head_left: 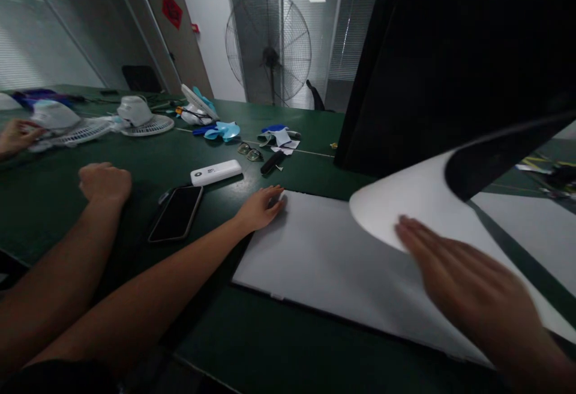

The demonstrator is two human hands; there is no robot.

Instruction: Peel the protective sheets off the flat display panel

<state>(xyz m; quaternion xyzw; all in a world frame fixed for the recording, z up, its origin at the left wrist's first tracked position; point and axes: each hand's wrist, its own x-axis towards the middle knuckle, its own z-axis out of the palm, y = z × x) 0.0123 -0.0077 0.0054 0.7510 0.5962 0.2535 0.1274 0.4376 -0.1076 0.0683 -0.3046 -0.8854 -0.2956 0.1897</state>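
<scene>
**Item: white sheet (324,256), black on the back.** It lies on the green bench (279,346), right of centre. Its near-left part is flat. Its far-right part is lifted and curls over in a flap (405,202) that shows the dark underside.

**Hands.**
- Left hand (261,205): fingers loosely extended, resting palm-down on the sheet's far-left corner and pinching nothing.
- Right hand (454,271): fingers stretched out flat on the sheet just under the curl. It is blurred, and I see no grasp.

**Progress, as judged.** About half the sheet is laid down and pinned at one corner. The curled part is not yet flat.

**Other hands.** A closed fist (105,183) rests on the bench to the left, probably a co-worker's. Another hand (15,135) at the far left touches a small desk fan (67,130).

**Edges and room.**
- A tall black board (450,70) stands just behind the sheet and closes off the far side.
- A second white sheet (526,220) lies to the right, with a strip of bench between it and the first.
- Left of the sheet, near its corner, are a phone (176,213), a white power bank (216,173), a black marker (272,162) and glasses (250,152).
- The near bench edge is bare and gives open room.
</scene>
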